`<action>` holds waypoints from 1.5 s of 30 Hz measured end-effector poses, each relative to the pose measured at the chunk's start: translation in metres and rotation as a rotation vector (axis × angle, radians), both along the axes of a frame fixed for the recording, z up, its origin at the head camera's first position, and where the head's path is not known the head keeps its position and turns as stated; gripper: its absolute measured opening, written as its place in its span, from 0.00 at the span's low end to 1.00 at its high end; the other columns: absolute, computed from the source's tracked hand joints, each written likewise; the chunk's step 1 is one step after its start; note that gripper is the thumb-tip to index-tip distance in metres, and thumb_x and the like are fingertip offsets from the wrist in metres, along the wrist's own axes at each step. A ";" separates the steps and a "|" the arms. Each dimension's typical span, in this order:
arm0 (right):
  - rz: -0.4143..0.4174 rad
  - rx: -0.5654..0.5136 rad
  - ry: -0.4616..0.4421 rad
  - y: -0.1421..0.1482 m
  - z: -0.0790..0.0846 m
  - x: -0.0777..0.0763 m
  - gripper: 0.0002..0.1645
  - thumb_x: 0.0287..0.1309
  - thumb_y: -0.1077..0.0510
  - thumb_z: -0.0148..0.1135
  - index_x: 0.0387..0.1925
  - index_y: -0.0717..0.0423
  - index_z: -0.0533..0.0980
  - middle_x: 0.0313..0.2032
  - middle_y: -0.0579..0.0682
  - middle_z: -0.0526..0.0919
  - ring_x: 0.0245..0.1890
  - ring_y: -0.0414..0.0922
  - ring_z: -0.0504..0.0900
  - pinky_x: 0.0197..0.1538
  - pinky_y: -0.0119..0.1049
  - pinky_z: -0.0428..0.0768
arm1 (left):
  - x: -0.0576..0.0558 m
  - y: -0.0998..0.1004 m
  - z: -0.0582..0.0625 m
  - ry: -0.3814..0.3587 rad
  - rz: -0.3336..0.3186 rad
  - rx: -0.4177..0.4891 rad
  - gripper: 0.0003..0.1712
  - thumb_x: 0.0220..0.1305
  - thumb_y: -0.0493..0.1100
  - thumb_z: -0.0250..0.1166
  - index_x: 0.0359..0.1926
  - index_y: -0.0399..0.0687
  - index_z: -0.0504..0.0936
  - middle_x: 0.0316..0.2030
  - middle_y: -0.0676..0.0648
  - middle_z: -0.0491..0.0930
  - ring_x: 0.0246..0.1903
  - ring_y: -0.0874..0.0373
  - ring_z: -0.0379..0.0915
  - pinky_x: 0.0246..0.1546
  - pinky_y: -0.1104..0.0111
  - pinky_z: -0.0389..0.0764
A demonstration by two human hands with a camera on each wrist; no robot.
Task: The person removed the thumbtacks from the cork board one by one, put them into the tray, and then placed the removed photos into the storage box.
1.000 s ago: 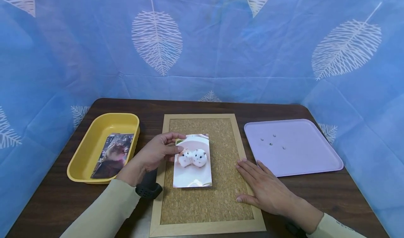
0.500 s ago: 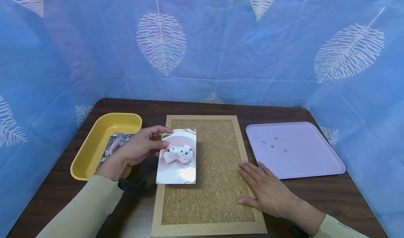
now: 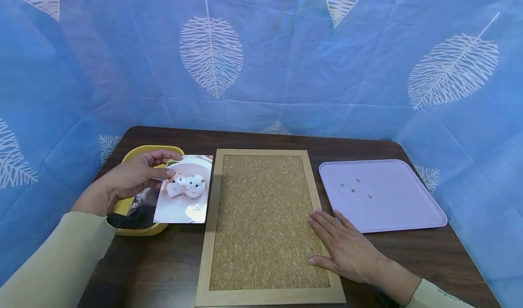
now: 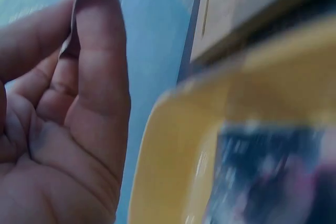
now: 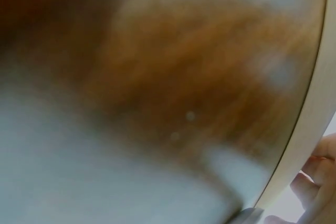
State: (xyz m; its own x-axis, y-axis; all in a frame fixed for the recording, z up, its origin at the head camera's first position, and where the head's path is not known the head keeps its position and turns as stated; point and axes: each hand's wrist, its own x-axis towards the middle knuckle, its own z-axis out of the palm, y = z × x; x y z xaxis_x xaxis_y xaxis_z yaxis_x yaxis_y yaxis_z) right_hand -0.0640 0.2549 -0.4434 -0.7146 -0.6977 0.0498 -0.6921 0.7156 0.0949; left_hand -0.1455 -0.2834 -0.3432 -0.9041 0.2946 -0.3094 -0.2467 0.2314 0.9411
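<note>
My left hand (image 3: 128, 176) pinches the left edge of a photo (image 3: 188, 208) showing two white, spotted hamster-like figures. The photo is held over the right side of the yellow basin (image 3: 157, 148), left of the framed corkboard (image 3: 265, 226). A darker photo (image 3: 145, 203) lies in the basin, partly hidden by the hand and the held photo. In the left wrist view the left hand (image 4: 100, 93) is beside the basin (image 4: 178, 145). My right hand (image 3: 347, 249) rests with straight fingers on the corkboard's right side; the right wrist view is mostly blurred.
On the right, a lilac tray (image 3: 392, 176) carries several tiny metallic pieces (image 3: 358, 179). Everything stands on a dark wooden table (image 3: 163, 271). A blue leaf-print cloth (image 3: 278, 67) hangs behind and at the sides.
My left hand has carried the hamster photo leftward, off the corkboard and over to the yellow basin. The right hand has stayed on the board.
</note>
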 end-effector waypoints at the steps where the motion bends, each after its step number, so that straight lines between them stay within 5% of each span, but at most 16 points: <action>1: 0.001 -0.001 0.002 0.000 0.000 0.000 0.55 0.71 0.21 0.47 0.80 0.57 0.63 0.80 0.54 0.63 0.81 0.53 0.60 0.77 0.61 0.60 | -0.001 -0.007 0.001 0.010 0.000 -0.017 0.22 0.72 0.36 0.69 0.64 0.53 0.80 0.53 0.54 0.80 0.44 0.58 0.81 0.40 0.66 0.87; 11: -0.007 -0.014 -0.011 0.003 0.000 0.000 0.54 0.72 0.22 0.48 0.80 0.57 0.64 0.80 0.54 0.64 0.81 0.53 0.61 0.78 0.57 0.58 | -0.007 -0.065 0.010 0.023 0.015 -0.073 0.20 0.76 0.35 0.63 0.60 0.65 0.82 0.53 0.57 0.79 0.46 0.59 0.82 0.41 0.64 0.88; 20: 0.004 -0.023 0.009 0.001 -0.001 0.000 0.54 0.71 0.22 0.49 0.80 0.57 0.64 0.80 0.54 0.64 0.81 0.53 0.62 0.81 0.54 0.54 | -0.010 -0.098 0.010 -0.005 0.009 -0.126 0.20 0.78 0.34 0.61 0.59 0.67 0.82 0.48 0.55 0.83 0.46 0.57 0.82 0.45 0.60 0.88; 45: 0.008 -0.012 0.049 0.001 -0.001 0.001 0.54 0.71 0.22 0.49 0.79 0.56 0.65 0.79 0.53 0.66 0.80 0.53 0.63 0.80 0.53 0.55 | -0.017 -0.105 0.001 -0.112 -0.054 -0.165 0.18 0.76 0.37 0.64 0.55 0.67 0.84 0.48 0.53 0.80 0.46 0.55 0.80 0.47 0.59 0.86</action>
